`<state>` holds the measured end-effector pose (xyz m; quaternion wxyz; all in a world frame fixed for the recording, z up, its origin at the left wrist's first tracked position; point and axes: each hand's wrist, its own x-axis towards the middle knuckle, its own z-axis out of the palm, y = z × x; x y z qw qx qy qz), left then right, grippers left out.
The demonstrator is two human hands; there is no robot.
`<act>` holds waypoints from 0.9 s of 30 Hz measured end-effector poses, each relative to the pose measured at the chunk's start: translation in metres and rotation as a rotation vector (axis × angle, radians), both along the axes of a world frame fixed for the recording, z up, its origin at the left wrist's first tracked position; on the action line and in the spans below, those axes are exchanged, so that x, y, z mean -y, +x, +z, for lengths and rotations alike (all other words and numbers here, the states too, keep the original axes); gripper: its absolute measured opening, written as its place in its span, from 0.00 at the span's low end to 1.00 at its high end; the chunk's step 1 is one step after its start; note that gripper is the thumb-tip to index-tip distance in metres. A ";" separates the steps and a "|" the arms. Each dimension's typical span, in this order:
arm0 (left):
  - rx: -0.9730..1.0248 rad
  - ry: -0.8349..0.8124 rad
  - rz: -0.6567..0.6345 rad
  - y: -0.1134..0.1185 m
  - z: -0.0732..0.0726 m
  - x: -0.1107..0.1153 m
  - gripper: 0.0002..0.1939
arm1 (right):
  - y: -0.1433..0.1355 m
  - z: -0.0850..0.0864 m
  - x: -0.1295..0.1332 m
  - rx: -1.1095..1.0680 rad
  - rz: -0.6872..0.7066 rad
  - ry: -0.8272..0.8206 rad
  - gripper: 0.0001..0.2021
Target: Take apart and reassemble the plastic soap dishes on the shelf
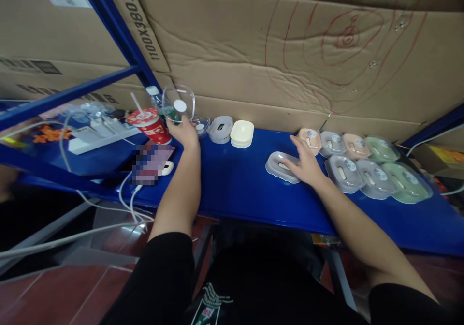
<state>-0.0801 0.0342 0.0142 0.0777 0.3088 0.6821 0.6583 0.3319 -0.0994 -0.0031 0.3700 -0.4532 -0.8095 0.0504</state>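
My left hand point(184, 132) holds a clear plastic lid point(178, 100) with a round white spot, raised near the back left of the blue table. My right hand point(305, 163) is spread, its thumb touching the top of a grey lidded container point(278, 166) at the middle. Between the hands, farther back, sit a grey container point(221, 129), a cream stack point(242, 133) and another clear lid point(201, 126). Right of my right hand stand two rows of lidded containers, among them a peach one point(355, 146), a grey one point(345, 173) and a green one point(408, 183).
A red patterned cup point(154, 125) with a straw and a bottle point(154, 95) stand at the back left. A phone point(152, 164), white cables and a power strip point(105, 136) lie farther left. Blue rack posts and a cardboard wall point(232, 49) border the table point(246, 194).
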 end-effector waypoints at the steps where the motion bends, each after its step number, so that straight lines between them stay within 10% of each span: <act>1: 0.014 -0.023 0.006 -0.003 -0.003 -0.002 0.26 | 0.000 -0.001 0.000 0.005 0.002 0.005 0.42; 11: 0.043 -0.150 -0.030 -0.008 -0.027 -0.008 0.29 | -0.002 0.001 0.004 0.043 0.013 -0.012 0.38; 27: 0.189 0.083 0.097 -0.001 -0.028 -0.009 0.25 | -0.001 -0.005 0.002 0.121 0.028 -0.039 0.37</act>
